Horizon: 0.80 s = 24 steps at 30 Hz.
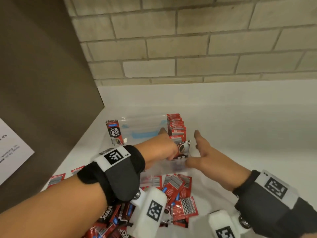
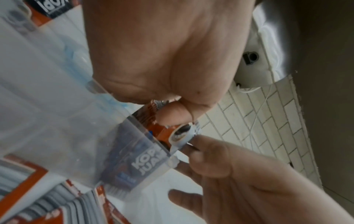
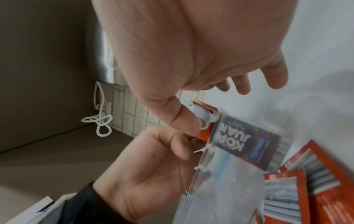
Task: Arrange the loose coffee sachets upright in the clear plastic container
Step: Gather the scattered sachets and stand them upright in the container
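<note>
The clear plastic container [image 1: 137,121] stands on the white counter. A row of red coffee sachets [image 1: 176,127] stands upright along its right side, and one sachet [image 1: 114,133] stands at its left end. My left hand [image 1: 169,152] reaches into the container's near right corner and pinches an upright sachet [image 1: 183,149], which shows through the wall in the left wrist view [image 2: 145,163]. My right hand [image 1: 197,152] is just outside that corner, fingers straight, its thumb [image 3: 184,121] pressing on the same sachet [image 3: 247,144]. Loose sachets [image 1: 176,189] lie heaped in front.
A dark brown panel [image 1: 42,83] closes the left side, with a white paper sheet [image 1: 13,148] on it. A brick wall [image 1: 188,48] runs behind the counter [image 1: 248,126]. A coiled white cable [image 3: 101,121] hangs by the wall.
</note>
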Each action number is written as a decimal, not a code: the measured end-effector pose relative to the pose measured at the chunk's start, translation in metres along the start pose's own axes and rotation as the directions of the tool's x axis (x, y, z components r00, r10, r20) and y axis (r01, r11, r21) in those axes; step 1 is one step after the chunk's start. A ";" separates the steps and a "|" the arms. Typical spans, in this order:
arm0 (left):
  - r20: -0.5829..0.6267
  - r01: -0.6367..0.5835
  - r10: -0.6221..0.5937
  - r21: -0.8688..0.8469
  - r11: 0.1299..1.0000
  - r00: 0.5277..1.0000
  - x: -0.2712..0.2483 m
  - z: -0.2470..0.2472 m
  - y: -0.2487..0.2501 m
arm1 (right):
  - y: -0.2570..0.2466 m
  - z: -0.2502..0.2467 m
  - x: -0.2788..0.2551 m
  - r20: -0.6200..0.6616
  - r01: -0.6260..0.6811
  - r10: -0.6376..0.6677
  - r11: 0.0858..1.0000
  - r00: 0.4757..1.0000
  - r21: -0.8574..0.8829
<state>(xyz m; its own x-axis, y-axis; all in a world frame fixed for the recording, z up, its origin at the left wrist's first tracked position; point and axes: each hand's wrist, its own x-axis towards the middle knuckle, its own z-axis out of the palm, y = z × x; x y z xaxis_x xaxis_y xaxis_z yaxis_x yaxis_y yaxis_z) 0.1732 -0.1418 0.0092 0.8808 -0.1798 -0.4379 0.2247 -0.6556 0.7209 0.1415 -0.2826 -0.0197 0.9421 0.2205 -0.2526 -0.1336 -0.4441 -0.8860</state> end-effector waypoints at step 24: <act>0.218 -0.433 0.400 0.676 0.596 0.890 -0.084 0.023 -0.086 | 0.025 0.013 -0.086 0.228 -0.499 0.444 0.748 0.866 0.439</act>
<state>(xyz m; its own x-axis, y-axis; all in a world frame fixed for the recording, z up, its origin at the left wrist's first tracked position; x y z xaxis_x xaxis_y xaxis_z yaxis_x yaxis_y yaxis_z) 0.0704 -0.0875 -0.0280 0.7832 -0.5820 -0.2191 -0.5291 -0.8087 0.2568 0.0529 -0.3015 -0.0253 0.6869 0.1917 -0.7010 -0.7045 -0.0609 -0.7071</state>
